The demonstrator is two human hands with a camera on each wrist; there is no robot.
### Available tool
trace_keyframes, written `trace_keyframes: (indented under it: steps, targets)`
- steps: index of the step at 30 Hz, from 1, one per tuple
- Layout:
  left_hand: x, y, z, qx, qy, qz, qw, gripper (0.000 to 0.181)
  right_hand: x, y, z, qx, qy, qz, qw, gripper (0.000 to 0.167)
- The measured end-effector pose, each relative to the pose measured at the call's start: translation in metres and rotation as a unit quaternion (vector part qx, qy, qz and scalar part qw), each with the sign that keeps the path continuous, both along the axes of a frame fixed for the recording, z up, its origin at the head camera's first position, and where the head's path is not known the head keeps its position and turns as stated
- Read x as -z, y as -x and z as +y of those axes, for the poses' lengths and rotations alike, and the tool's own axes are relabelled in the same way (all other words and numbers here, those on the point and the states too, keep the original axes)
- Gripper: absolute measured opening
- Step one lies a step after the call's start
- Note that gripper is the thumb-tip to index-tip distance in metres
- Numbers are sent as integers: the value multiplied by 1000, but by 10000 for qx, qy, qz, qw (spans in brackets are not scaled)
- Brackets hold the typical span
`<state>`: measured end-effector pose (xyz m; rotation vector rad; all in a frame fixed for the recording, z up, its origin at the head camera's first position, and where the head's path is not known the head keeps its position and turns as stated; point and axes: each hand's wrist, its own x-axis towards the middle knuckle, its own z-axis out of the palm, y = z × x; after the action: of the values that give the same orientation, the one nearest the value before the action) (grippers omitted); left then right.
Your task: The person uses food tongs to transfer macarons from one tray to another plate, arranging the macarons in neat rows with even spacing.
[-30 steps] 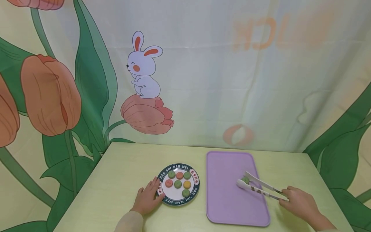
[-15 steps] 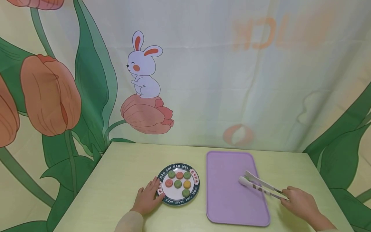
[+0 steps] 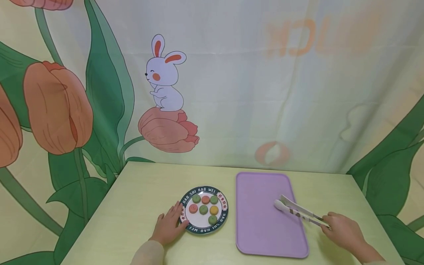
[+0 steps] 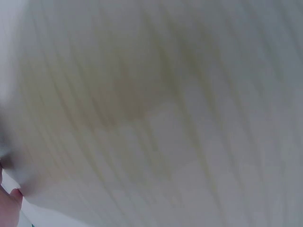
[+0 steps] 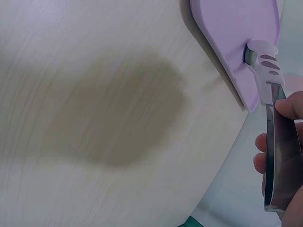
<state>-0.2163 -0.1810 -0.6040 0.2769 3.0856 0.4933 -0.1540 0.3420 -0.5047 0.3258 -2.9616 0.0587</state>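
My left hand [image 3: 169,223] rests with extended fingers at the left rim of a round plate [image 3: 202,231] with a dark green lettered border. On that plate lie several small round pieces: green [image 3: 203,209], red [image 3: 205,200] and yellow [image 3: 214,210]. My right hand [image 3: 344,230] grips metal tongs [image 3: 291,211] with white tips, over the right side of a purple tray [image 3: 261,235]. In the right wrist view a green round piece [image 5: 250,56] shows between the tips; from the head view they hide it. At the left wrist view's edge shows a bit of finger [image 4: 8,208].
Plate and tray stand side by side on a pale wood-grain table [image 3: 142,191], a narrow gap between them. A curtain printed with tulips and a rabbit [image 3: 165,81] hangs behind the table's back edge.
The tongs' tips have closed together around the green piece and moved slightly right; the piece was visible between them a second ago. My left hand and the plate stay put.
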Motion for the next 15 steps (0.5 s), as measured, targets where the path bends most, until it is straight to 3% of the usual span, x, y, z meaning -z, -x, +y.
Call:
trace_keyframes:
  steps: [15]
  targets:
    - [-2,-1,1,-44,-8,-50,10000,71,-10,4,-5,-124,39,184,9997,17]
